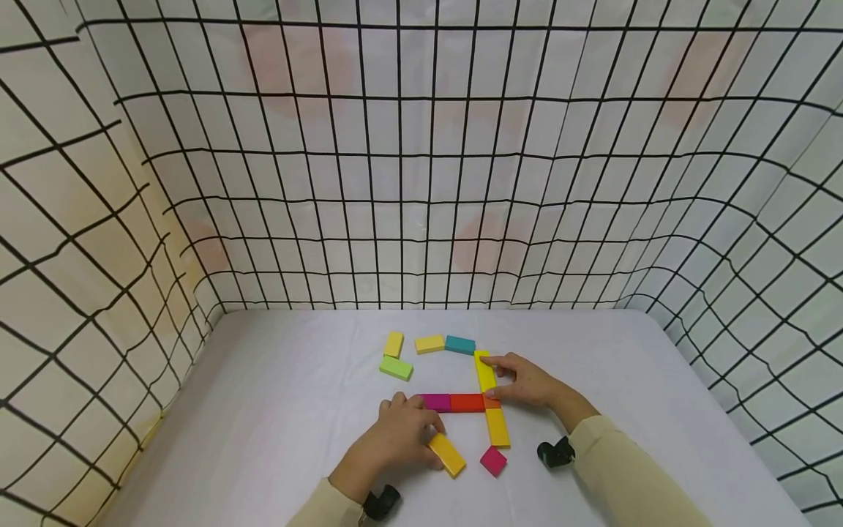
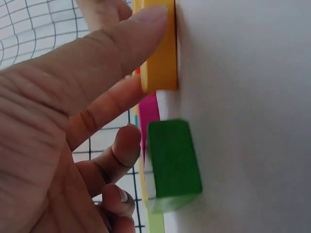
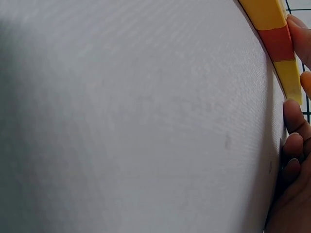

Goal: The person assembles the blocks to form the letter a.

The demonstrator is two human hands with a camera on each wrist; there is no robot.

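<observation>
My left hand (image 1: 405, 430) pinches an orange-yellow block (image 1: 447, 455) between thumb and finger, low over the white tabletop. Under that hand, in the left wrist view, stands a green block (image 2: 174, 158), hidden from the head view. A magenta block (image 1: 435, 402) and a red block (image 1: 467, 403) form a row. It meets a column of a yellow block (image 1: 484, 372), an orange-red block (image 1: 492, 402) and another orange-yellow block (image 1: 497, 428). My right hand (image 1: 532, 382) touches the column, index finger at the yellow block, thumb at the orange-red one.
A crimson block (image 1: 493, 461) lies below the column. Farther back lie a teal block (image 1: 459, 345), a pale yellow block (image 1: 429, 344), another pale yellow block (image 1: 393, 344) and a lime block (image 1: 396, 368). Black wire mesh (image 1: 421, 200) surrounds the table's back and sides.
</observation>
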